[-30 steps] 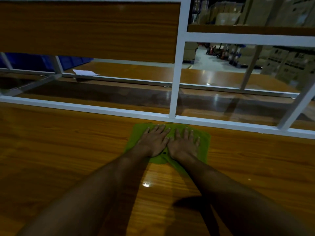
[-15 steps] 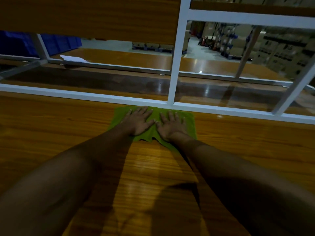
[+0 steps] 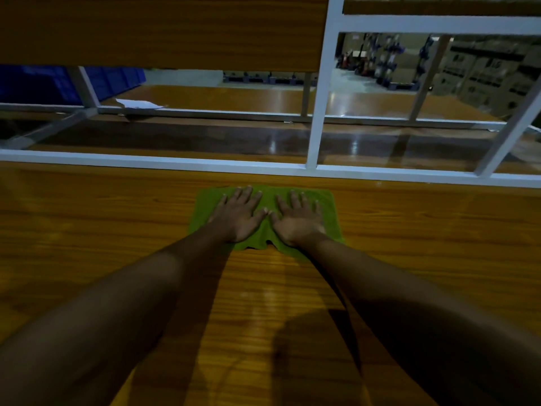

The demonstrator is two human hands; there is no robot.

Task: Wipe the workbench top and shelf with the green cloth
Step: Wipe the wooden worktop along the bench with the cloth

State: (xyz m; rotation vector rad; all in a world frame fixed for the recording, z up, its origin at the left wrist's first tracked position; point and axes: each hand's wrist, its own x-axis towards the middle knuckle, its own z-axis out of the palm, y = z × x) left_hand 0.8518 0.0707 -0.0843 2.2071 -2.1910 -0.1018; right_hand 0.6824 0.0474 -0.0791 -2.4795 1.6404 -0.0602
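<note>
I am watching both grips lying flat on the green cloth (image 3: 205,206), which is spread on the desk (image 3: 117,230) just short of the white rail (image 3: 146,161) at its back edge. The left grip (image 3: 238,215) and right grip (image 3: 297,221) are resting side by side with fingers straight and splayed, thumbs almost touching. They are pressing down on the cloth and closing round nothing.

The near hem is puckering between the two wrists. I am judging that a pull towards me could fold it under, so the cloth would be skating over a strip of wood and leaving it unwiped. With open palms only, the grips could also be sliding over the fabric instead of dragging it. A push forward is risking fingertips jamming against the rail or the upright post (image 3: 317,98).

On the farther surface a loose white sheet (image 3: 140,104) is lying near the frame. A wipe reaching there could be sweeping it off.

As for containers, blue crates (image 3: 35,83) are sitting behind the frame at far left, with their contents hidden from me. Stacked cartons (image 3: 483,74) are showing at far right, too blurred for me to say whether they are sealed or filled.
</note>
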